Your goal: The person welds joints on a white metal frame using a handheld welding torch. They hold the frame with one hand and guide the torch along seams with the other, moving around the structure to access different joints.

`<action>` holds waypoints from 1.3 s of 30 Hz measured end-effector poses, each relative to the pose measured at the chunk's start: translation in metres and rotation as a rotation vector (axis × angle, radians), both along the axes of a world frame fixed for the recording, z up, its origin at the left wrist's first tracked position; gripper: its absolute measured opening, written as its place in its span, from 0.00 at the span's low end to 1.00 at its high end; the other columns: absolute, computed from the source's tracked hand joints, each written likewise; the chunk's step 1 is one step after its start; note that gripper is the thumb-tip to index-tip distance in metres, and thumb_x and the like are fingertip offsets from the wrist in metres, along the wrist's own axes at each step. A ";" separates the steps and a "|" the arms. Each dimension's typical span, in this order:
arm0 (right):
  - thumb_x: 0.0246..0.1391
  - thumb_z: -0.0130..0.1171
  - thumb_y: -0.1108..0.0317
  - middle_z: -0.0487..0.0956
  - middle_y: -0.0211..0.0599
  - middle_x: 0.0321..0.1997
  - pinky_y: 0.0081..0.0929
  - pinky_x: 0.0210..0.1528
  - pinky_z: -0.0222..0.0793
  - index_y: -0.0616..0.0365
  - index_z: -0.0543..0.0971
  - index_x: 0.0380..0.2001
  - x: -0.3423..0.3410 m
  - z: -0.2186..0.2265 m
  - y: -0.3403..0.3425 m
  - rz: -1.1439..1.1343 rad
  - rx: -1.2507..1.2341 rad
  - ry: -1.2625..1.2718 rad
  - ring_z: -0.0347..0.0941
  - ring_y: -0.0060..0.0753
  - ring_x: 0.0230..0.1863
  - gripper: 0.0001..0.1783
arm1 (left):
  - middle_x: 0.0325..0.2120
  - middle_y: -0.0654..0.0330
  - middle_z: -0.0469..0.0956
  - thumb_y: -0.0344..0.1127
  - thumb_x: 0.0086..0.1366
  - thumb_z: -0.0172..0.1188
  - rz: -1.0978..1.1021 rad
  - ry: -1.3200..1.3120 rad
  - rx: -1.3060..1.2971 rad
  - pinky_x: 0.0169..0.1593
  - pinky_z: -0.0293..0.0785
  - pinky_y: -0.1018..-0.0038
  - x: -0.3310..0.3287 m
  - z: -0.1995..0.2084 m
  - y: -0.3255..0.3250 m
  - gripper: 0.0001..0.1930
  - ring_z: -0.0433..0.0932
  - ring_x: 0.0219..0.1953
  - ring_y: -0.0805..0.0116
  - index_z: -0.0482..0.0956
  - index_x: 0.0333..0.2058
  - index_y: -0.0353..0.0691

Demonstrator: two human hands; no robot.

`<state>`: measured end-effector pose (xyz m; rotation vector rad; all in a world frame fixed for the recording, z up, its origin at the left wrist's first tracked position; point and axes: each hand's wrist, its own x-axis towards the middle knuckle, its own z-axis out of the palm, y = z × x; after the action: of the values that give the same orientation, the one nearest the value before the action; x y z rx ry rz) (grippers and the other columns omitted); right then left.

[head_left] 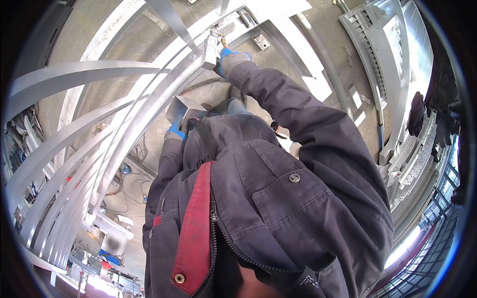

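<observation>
Both gloved hands work a grey metal frame [149, 107]: the right hand [226, 57], at twelve o'clock, clenches a spray gun [211, 47] aimed along a bar, while the left hand [176, 130], lower at ten o'clock, grips a steel tube end [180, 108], seemingly steadying it.

I see no packages, signs or screens anywhere around me. The only label-like thing is a small dark patch with pale marks [309, 281] sewn at the lower edge of my jacket, near the bottom of the view; it is too small to make out further.
</observation>
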<state>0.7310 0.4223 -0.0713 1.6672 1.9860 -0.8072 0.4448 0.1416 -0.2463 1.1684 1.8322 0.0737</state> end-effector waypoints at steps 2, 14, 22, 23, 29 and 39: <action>0.63 0.55 0.44 0.85 0.43 0.51 0.45 0.53 0.77 0.51 0.79 0.57 -0.002 -0.006 0.001 -0.018 -0.005 0.001 0.83 0.48 0.52 0.28 | 0.45 0.50 0.85 0.59 0.74 0.52 -0.006 0.060 0.031 0.51 0.76 0.67 0.003 0.004 0.002 0.26 0.83 0.47 0.58 0.82 0.53 0.42; 0.64 0.54 0.48 0.84 0.42 0.54 0.43 0.54 0.77 0.50 0.77 0.59 0.000 -0.023 -0.002 -0.014 -0.040 0.007 0.82 0.49 0.55 0.26 | 0.46 0.52 0.86 0.51 0.75 0.55 -0.013 0.029 0.034 0.52 0.76 0.68 0.004 0.019 0.008 0.21 0.84 0.47 0.61 0.81 0.55 0.42; 0.59 0.61 0.46 0.86 0.50 0.47 0.43 0.52 0.78 0.60 0.81 0.53 0.000 -0.019 -0.005 -0.066 0.026 0.055 0.83 0.52 0.50 0.30 | 0.48 0.49 0.85 0.49 0.75 0.56 -0.024 0.033 0.073 0.53 0.76 0.67 0.000 0.011 -0.002 0.21 0.83 0.50 0.60 0.80 0.55 0.40; 0.59 0.60 0.46 0.86 0.49 0.47 0.43 0.52 0.78 0.59 0.81 0.52 -0.001 -0.021 -0.005 -0.073 0.010 0.054 0.83 0.52 0.50 0.29 | 0.48 0.49 0.85 0.49 0.75 0.56 -0.026 0.051 0.052 0.53 0.76 0.67 0.000 0.013 -0.002 0.21 0.83 0.50 0.60 0.80 0.55 0.40; 0.59 0.59 0.44 0.85 0.47 0.49 0.41 0.54 0.78 0.53 0.82 0.54 0.002 -0.020 -0.008 -0.106 -0.056 0.094 0.82 0.50 0.53 0.29 | 0.52 0.41 0.80 0.57 0.70 0.56 0.024 0.029 -0.018 0.57 0.75 0.56 -0.002 0.018 -0.001 0.25 0.79 0.55 0.43 0.80 0.58 0.49; 0.58 0.61 0.43 0.85 0.49 0.50 0.42 0.55 0.77 0.57 0.80 0.55 0.006 -0.021 -0.013 -0.128 -0.058 0.043 0.82 0.51 0.53 0.32 | 0.51 0.42 0.81 0.57 0.70 0.56 0.050 -0.021 0.034 0.57 0.76 0.57 -0.002 0.014 -0.007 0.25 0.80 0.54 0.44 0.81 0.56 0.48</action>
<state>0.7370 0.4095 -0.0928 1.7722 1.8805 -0.9445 0.4431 0.1347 -0.2323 1.1416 1.8482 0.1458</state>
